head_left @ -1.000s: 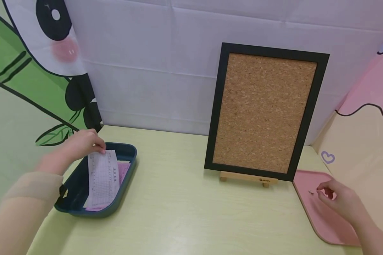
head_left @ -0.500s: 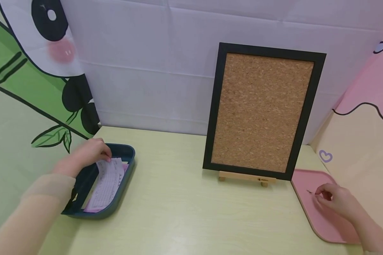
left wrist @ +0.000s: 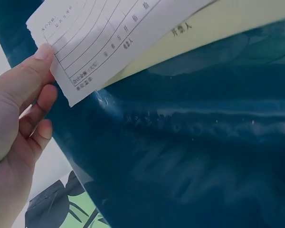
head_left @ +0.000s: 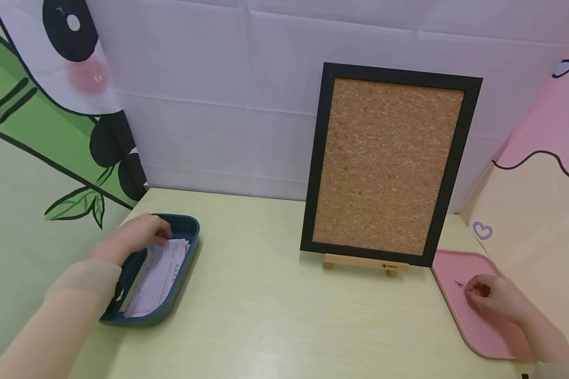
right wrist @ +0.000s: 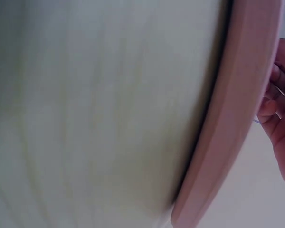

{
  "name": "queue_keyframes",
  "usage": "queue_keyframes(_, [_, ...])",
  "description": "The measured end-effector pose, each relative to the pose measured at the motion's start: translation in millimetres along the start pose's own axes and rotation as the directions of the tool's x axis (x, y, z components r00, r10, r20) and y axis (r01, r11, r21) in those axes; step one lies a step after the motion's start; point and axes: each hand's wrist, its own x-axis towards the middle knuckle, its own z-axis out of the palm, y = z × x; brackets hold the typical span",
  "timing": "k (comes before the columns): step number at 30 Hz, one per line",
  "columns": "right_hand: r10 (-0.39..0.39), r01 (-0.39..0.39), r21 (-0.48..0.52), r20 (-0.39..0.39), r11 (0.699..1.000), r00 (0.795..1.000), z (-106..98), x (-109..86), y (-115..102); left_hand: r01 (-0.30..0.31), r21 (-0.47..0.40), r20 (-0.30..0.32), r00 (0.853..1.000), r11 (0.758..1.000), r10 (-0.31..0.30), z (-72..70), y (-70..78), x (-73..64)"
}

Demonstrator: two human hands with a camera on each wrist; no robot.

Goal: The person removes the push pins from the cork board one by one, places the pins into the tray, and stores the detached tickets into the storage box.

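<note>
My left hand [head_left: 139,237] pinches the torn-edged end of a white printed slip [head_left: 158,273], which looks like a receipt form. The slip lies in the dark blue tray [head_left: 192,231] on top of other paper; a pale yellow sheet [left wrist: 213,33] shows beneath it in the left wrist view. My right hand [head_left: 493,296] hovers over or rests in the pink tray [head_left: 493,337], its fingers curled and thumb near the index finger. Beside its fingertips lies a tiny metallic thing [head_left: 458,283], too small to name. Whether those fingers hold anything is hidden.
A cork board [head_left: 391,168] in a black frame stands on a small wooden easel [head_left: 365,261] at the back of the pale table [head_left: 265,316]. Behind it hangs a white cloth [head_left: 218,105], with printed cloths on either side.
My left hand has lowered the slip, which was lifted up before, down into the blue tray. Over the pink tray my right hand has barely shifted, its fingers drawn a little closer together.
</note>
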Motion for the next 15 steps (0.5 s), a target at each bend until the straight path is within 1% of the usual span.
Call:
queue_keyframes(4, [0.012, -0.012, 0.004, 0.013, 1.000, 1.000, 1.6, 0.5, 3.5, 0.022, -0.022, -0.006, 1.000, 1.000, -0.022, 2.8, 1.4, -0.5])
queue_keyframes(7, [0.004, -0.004, 0.013, 0.018, 1.000, 1.000, 1.8, 1.1, 5.4, 0.024, -0.033, -0.016, 1.000, 0.999, -0.024, 4.7, 1.9, -1.1])
queue_keyframes(11, [0.008, -0.008, 0.001, 0.020, 1.000, 1.000, -0.6, 0.9, 7.1, 0.010, -0.026, -0.064, 0.998, 1.000, -0.011, 4.5, 4.9, -1.3])
queue_keyframes(13, [0.005, -0.005, -0.010, 0.017, 1.000, 1.000, -3.0, 0.3, 7.5, 0.009, -0.019, -0.092, 0.996, 1.000, -0.010, 2.1, 8.5, -1.1])
queue_keyframes(15, [-0.009, 0.009, -0.019, -0.004, 1.000, 1.000, -6.4, 0.3, 7.1, 0.009, -0.012, -0.118, 0.993, 1.000, -0.010, -1.9, 14.1, -1.3])
